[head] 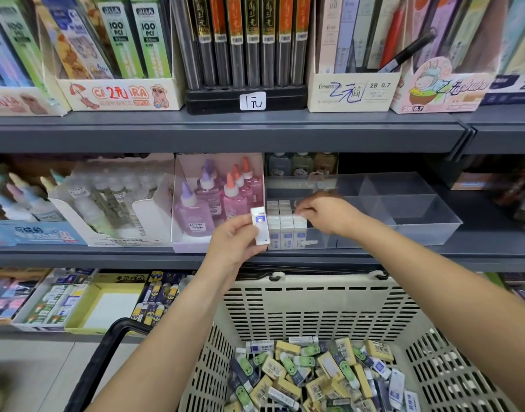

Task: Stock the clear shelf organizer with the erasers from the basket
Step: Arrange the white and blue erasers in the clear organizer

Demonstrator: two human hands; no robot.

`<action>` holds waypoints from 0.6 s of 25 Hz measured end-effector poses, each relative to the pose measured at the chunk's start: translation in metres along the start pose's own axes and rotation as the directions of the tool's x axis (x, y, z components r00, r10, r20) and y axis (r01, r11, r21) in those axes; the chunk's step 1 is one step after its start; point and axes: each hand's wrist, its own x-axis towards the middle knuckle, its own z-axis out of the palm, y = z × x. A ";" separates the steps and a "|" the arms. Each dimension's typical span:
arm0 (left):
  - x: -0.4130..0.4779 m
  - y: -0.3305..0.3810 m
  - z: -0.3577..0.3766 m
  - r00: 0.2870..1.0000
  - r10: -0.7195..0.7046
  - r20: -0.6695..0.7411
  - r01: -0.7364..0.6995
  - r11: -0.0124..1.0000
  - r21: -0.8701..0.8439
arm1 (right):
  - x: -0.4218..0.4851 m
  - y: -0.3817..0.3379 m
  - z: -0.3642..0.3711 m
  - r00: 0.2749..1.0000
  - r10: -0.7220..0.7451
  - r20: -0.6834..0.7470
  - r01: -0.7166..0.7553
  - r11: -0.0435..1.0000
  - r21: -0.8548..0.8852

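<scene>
Currently: left hand (230, 239) clamped on white eraser (260, 226), blue label unreadable; right hand (320, 211) fingers on eraser rows (286, 230) in organizer (419, 221); tag (252, 101) above w/ handwritten "1".

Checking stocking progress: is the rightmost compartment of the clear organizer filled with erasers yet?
No, the clear plastic shelf organizer's right compartments look bare; white erasers stand only at its left end.
</scene>
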 end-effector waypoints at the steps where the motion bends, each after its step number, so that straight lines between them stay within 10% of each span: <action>1: 0.000 0.000 0.001 1.000 -0.003 0.007 0.003 1.000 -0.009 | 0.000 0.001 0.001 1.000 -0.011 0.001 0.011 1.000 0.006; 10: 0.005 -0.005 0.012 0.997 0.062 0.055 -0.067 0.992 0.107 | -0.026 -0.013 -0.007 0.958 -0.015 -0.286 0.083 0.970 0.227; 15: 0.011 -0.007 0.029 0.962 0.256 0.096 -0.273 0.885 0.377 | -0.043 -0.025 -0.024 0.989 -0.004 -0.145 0.078 0.860 0.505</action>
